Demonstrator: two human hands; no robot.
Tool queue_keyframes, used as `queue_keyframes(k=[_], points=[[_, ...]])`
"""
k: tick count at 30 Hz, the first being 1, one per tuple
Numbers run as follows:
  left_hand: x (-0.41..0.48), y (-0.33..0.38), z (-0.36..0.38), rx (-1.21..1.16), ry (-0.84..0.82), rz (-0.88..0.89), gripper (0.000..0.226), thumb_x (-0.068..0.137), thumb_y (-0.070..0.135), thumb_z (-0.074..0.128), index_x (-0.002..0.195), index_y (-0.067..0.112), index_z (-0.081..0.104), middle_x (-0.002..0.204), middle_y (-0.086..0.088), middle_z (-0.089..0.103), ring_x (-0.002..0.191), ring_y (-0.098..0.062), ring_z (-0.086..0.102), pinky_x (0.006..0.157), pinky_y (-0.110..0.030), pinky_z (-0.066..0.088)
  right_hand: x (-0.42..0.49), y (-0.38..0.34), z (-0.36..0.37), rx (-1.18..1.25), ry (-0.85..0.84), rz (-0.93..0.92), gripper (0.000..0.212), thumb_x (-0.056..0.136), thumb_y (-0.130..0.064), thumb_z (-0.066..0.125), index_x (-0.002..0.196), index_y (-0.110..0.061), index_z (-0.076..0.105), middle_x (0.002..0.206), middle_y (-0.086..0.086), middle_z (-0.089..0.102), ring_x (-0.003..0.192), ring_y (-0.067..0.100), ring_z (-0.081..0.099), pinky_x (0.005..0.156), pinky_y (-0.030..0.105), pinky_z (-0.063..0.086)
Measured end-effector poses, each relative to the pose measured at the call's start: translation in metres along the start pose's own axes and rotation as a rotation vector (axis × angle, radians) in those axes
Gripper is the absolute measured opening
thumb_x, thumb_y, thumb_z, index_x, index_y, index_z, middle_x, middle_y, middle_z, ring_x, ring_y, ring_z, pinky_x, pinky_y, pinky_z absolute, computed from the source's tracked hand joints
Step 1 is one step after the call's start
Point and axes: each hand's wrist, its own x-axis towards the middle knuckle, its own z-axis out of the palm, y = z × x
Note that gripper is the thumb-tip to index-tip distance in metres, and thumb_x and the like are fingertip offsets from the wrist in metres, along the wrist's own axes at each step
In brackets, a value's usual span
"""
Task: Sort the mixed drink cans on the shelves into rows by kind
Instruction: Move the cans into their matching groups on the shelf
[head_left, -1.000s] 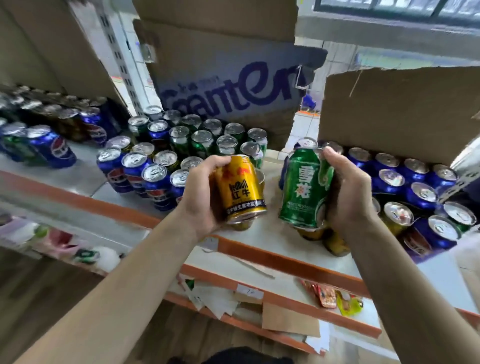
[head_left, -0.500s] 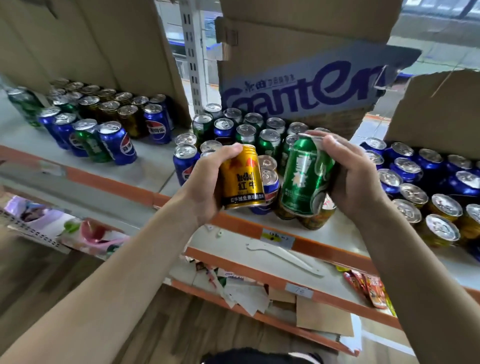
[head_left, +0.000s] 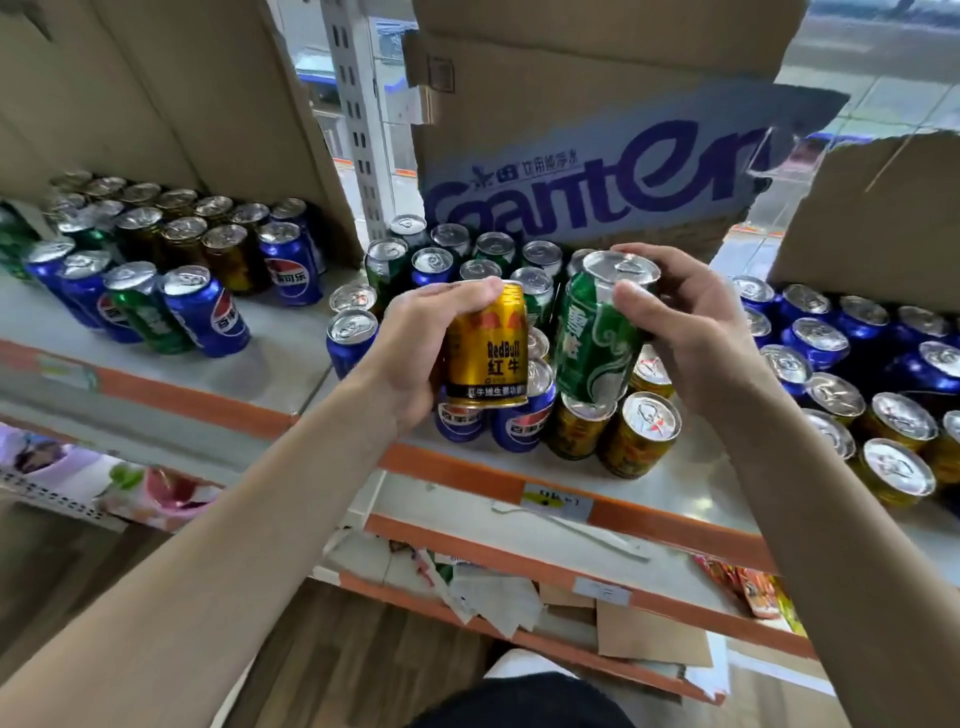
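- The left hand (head_left: 415, 343) wraps the gold Red Bull can (head_left: 485, 345). The right hand (head_left: 691, 332) clasps the tilted green can (head_left: 597, 338) near its top. Both cans are held just above the mixed cluster on the shelf (head_left: 291, 358).
- Each belongs beside its own kind — gold by the gold cans (head_left: 639, 441) at the front, green among the green cans (head_left: 387, 275) behind.
- Lower one at a time — crowded neighbours likely tip.

"RedBull" and "红牛" on the gold can (head_left: 487, 349); "Ganten" on the box (head_left: 587, 192); "百事可乐" on a blue can (head_left: 291, 270)
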Motion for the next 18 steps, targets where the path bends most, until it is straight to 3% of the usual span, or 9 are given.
queue_keyframes(k=[3, 5, 13, 16, 18], points=[[0.013, 0.006, 0.001, 0.050, 0.050, 0.032, 0.028, 0.075, 0.030, 0.078, 0.095, 0.012, 0.070, 0.085, -0.004, 0.070, 0.081, -0.023, 0.070, 0.068, -0.038, 0.058, 0.020, 0.008, -0.006, -0.147, 0.040, -0.049, 0.045, 0.086, -0.015, 0.073, 0.128, -0.012, 0.059, 0.113, 0.003, 0.070, 0.104, 0.013, 0.068, 0.086, 0.027, 0.056], [0.021, 0.008, 0.000, 0.083, 0.074, 0.029, 0.027, 0.070, 0.032, 0.079, 0.090, 0.015, 0.072, 0.086, -0.004, 0.070, 0.085, -0.024, 0.069, 0.077, -0.044, 0.060, 0.034, 0.017, -0.008, -0.231, 0.046, -0.085, 0.047, 0.083, -0.018, 0.077, 0.127, -0.013, 0.059, 0.112, 0.000, 0.069, 0.102, 0.009, 0.067, 0.085, 0.025, 0.055], [0.042, 0.003, 0.008, 0.145, 0.127, 0.081, 0.041, 0.065, 0.032, 0.081, 0.100, 0.014, 0.072, 0.089, -0.001, 0.072, 0.089, -0.020, 0.068, 0.079, -0.040, 0.057, 0.061, 0.067, -0.025, -0.412, -0.021, -0.099, 0.062, 0.074, -0.035, 0.083, 0.128, -0.018, 0.059, 0.121, -0.002, 0.066, 0.114, 0.014, 0.062, 0.101, 0.045, 0.050], [0.048, 0.000, 0.009, 0.143, 0.123, 0.106, 0.041, 0.067, 0.031, 0.080, 0.101, 0.011, 0.072, 0.090, -0.003, 0.073, 0.087, -0.019, 0.069, 0.079, -0.039, 0.056, 0.062, 0.076, -0.029, -0.536, -0.050, -0.094, 0.060, 0.076, -0.036, 0.082, 0.129, -0.018, 0.060, 0.126, -0.002, 0.063, 0.121, 0.013, 0.054, 0.106, 0.039, 0.044], [0.050, -0.002, 0.009, 0.133, 0.130, 0.115, 0.044, 0.067, 0.031, 0.080, 0.104, 0.009, 0.071, 0.092, -0.005, 0.072, 0.088, -0.020, 0.069, 0.080, -0.039, 0.056, 0.061, 0.080, -0.030, -0.641, -0.047, -0.102, 0.060, 0.075, -0.037, 0.082, 0.128, -0.019, 0.061, 0.132, -0.007, 0.054, 0.127, 0.008, 0.037, 0.108, 0.030, 0.034]])
